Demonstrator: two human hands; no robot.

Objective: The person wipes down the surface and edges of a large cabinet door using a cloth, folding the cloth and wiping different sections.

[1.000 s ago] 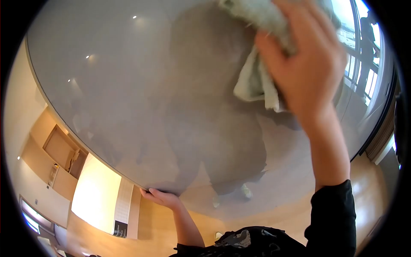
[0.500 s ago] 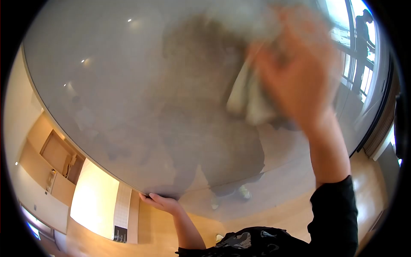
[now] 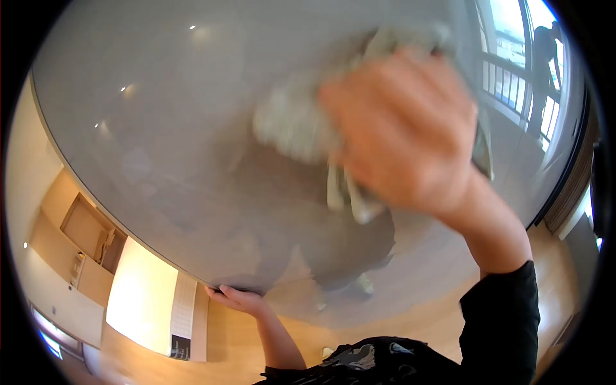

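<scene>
A large glossy grey panel point(image 3: 173, 167) fills most of the view and mirrors the surroundings. My right hand point(image 3: 404, 128) is closed on a pale, bunched cloth point(image 3: 292, 122), held against the panel right of its middle. Folds of the cloth hang below the fingers and stick out above them; the palm side is hidden. Down at the panel's lower edge, my left hand point(image 3: 237, 299) grips the rim, its thumb near the front face and its other fingers partly out of sight.
Wooden shelving point(image 3: 90, 224) and a bright lit panel point(image 3: 142, 298) stand at lower left. Light wood floor point(image 3: 234, 340) runs below. A dark frame edge point(image 3: 568, 173) borders the right side. Windows and a standing person appear as reflections at upper right.
My right hand has swept left and slightly down across the panel with the cloth, which now spreads further left. My left hand stays at the lower edge.
</scene>
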